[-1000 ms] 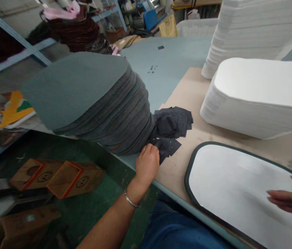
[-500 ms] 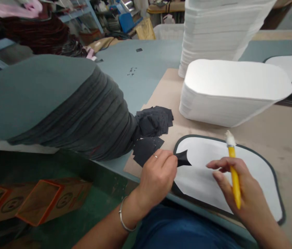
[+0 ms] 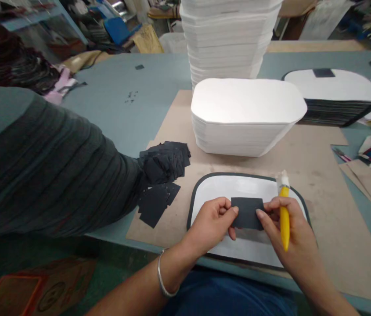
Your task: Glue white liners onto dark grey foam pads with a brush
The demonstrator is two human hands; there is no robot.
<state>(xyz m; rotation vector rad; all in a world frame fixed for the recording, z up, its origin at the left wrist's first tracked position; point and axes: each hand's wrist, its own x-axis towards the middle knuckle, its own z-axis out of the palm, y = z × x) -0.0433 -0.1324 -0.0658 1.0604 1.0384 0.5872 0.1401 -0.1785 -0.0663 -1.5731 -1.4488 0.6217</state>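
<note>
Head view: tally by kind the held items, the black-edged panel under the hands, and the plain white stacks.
Black patch, held by left hand and right hand: 1
Yellow-handled brush: 1
Black-edged white panel: 1
Plain white stacks: 2
Total: 5

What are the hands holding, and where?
The left hand pinches a black rectangular piece by its left edge; the right hand pinches its right edge and also holds a yellow brush by the handle.
</note>
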